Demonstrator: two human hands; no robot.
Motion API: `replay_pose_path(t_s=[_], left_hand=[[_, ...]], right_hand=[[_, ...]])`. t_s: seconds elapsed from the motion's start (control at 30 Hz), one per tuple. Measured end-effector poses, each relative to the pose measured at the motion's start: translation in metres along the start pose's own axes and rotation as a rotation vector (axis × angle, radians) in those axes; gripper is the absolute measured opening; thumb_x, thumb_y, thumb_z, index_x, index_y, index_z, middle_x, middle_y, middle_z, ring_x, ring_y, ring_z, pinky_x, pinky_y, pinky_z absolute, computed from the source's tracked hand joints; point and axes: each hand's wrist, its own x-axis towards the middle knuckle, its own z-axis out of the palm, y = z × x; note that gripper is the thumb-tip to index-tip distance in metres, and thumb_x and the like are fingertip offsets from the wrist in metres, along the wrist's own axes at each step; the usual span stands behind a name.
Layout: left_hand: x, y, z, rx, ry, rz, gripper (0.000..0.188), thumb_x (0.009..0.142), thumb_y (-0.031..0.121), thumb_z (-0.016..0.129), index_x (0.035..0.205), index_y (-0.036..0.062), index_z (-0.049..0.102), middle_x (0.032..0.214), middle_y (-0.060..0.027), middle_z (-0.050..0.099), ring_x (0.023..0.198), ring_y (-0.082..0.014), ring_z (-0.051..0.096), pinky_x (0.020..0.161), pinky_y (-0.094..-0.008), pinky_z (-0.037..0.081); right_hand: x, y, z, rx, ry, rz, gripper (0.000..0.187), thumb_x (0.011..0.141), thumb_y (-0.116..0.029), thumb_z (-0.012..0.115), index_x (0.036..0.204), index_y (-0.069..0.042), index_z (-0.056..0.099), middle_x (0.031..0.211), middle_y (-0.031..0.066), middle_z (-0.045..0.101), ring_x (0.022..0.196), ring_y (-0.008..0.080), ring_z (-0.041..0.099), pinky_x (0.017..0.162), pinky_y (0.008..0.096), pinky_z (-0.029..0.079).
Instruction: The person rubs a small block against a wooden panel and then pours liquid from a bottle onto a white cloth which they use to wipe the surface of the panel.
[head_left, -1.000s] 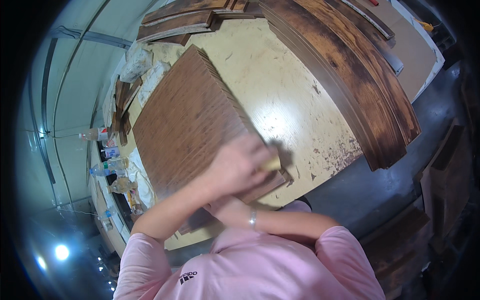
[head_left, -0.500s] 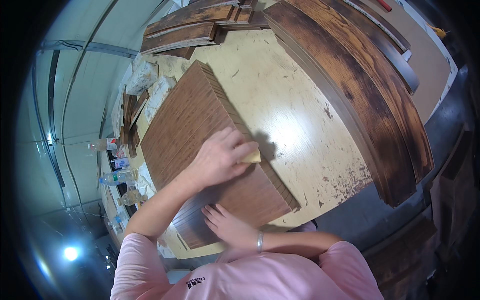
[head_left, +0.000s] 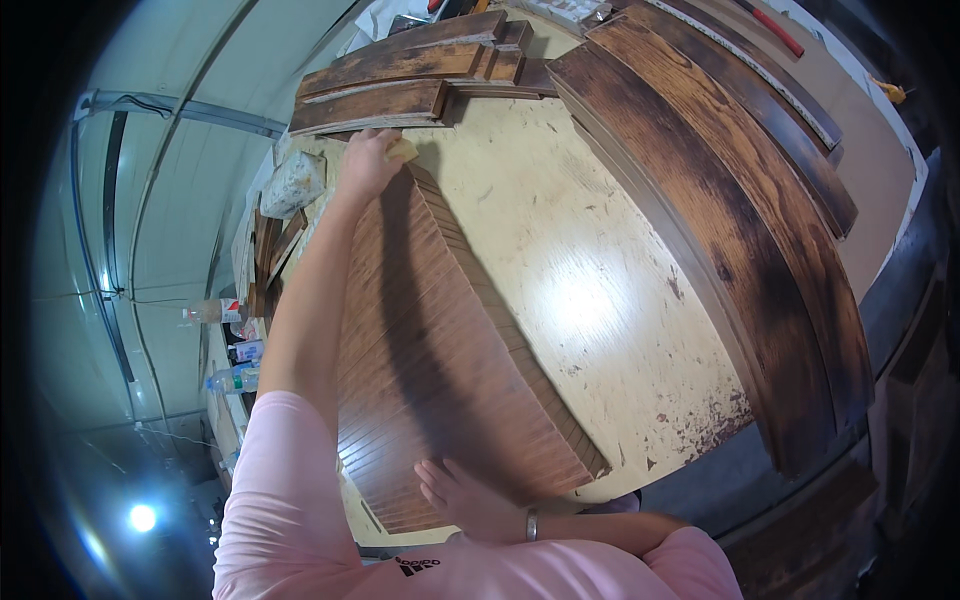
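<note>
Wooden boards [head_left: 470,350], reddish brown and dark-streaked, lie side by side.

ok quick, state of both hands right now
Left hand: closed, holding a yellow pad.
Right hand: open, resting on the brown boards.

A woodworking workshop, by the look of it. A large pale tabletop [head_left: 560,250], scuffed and blotched with dark stains, carries narrow brown wood strips [head_left: 470,380] packed side by side. Long, dark-stained boards [head_left: 700,180] lie stacked along the right, with shorter boards [head_left: 380,105] piled at the far end. A red tool handle [head_left: 778,32] shows at the upper right. Pale wall panels [head_left: 160,210] with metal struts and a bright lamp [head_left: 143,517] fill the left.
</note>
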Motion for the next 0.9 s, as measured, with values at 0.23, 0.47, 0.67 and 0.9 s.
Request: replay_pose_path(t_s=[0.23, 0.47, 0.67, 0.9], left_hand=[[0.006, 0.006, -0.006, -0.04, -0.015, 0.033, 0.04, 0.077, 0.017, 0.074, 0.116, 0.0098, 0.07, 0.105, -0.0172, 0.066, 0.105, -0.036, 0.061, 0.093, -0.044, 0.049], [-0.082, 0.097, -0.045, -0.253, -0.06, 0.189, 0.03, 0.075, 0.016, 0.076, 0.103, 0.0063, 0.074, 0.094, -0.0161, 0.068, 0.093, -0.0322, 0.066, 0.084, -0.041, 0.055], [-0.205, 0.205, -0.084, -0.539, -0.255, 0.254, 0.036, 0.075, 0.023, 0.077, 0.107, 0.0086, 0.072, 0.101, -0.0119, 0.069, 0.094, -0.0279, 0.066, 0.079, -0.0385, 0.057], [-0.307, 0.211, -0.129, -1.192, -0.466, 0.161, 0.041, 0.08, 0.028, 0.074, 0.117, 0.0096, 0.068, 0.105, -0.0113, 0.068, 0.094, -0.0279, 0.066, 0.08, -0.0399, 0.053]], right_hand=[[0.002, -0.002, 0.003, 0.035, -0.001, -0.006, 0.057, 0.093, -0.034, 0.044, 0.137, 0.003, 0.052, 0.153, 0.0245, 0.038, 0.145, 0.0391, 0.03, 0.119, 0.0509, 0.024], [0.005, -0.003, 0.008, 0.14, -0.022, 0.011, 0.057, 0.093, -0.031, 0.043, 0.137, 0.004, 0.051, 0.154, 0.025, 0.037, 0.145, 0.0382, 0.031, 0.119, 0.0509, 0.023], [0.005, -0.001, -0.001, 0.22, -0.036, 0.049, 0.059, 0.086, -0.025, 0.057, 0.137, 0.005, 0.051, 0.153, 0.0248, 0.038, 0.145, 0.0337, 0.033, 0.119, 0.0467, 0.024], [0.009, -0.019, 0.037, 0.517, 0.083, 0.198, 0.048, 0.095, -0.019, 0.051, 0.137, 0.002, 0.046, 0.134, 0.0239, 0.052, 0.124, 0.0383, 0.05, 0.109, 0.0442, 0.036]])
